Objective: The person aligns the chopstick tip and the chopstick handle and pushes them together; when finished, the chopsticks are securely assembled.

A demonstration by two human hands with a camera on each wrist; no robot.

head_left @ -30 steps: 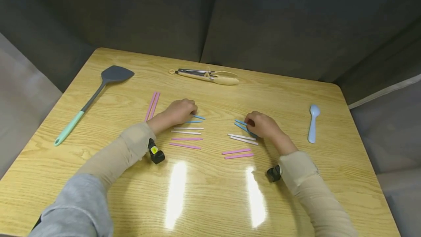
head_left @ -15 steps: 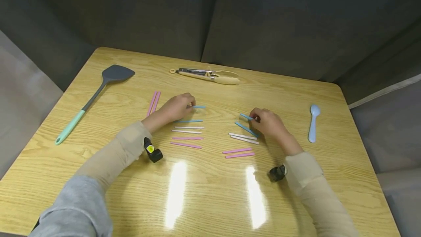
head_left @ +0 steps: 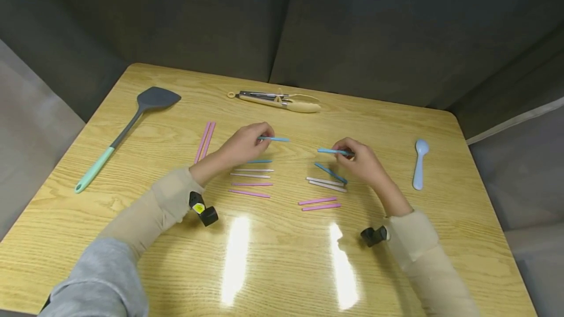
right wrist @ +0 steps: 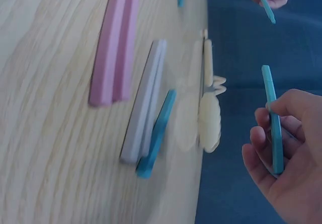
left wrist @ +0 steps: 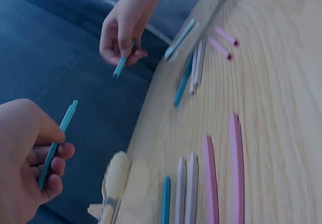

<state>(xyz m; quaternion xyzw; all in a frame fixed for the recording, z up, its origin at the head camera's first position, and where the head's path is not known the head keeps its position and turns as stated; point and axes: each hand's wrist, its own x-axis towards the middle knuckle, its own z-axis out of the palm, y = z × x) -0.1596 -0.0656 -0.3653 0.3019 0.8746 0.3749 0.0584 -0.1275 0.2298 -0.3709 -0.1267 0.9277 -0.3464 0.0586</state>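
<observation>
Head view: the left hand (head_left: 245, 146) pinches the left blue stick (head_left: 281, 139), its end jutting rightward past the fingertips; the right hand (head_left: 361, 160) pinches the right blue stick (head_left: 327, 150), jutting leftward. Below the right fingers lie 2 white sticks (head_left: 328, 187). Left wrist view: thumb and curled fingers are closed around the stick. Right wrist view: fingers curl behind the stick, thumb pressed on it.

Grey spatula (head_left: 125, 128), yellow tongs (head_left: 282, 104), blue spoon (head_left: 419, 163), dark backdrop (head_left: 352, 33), probably curtain
</observation>
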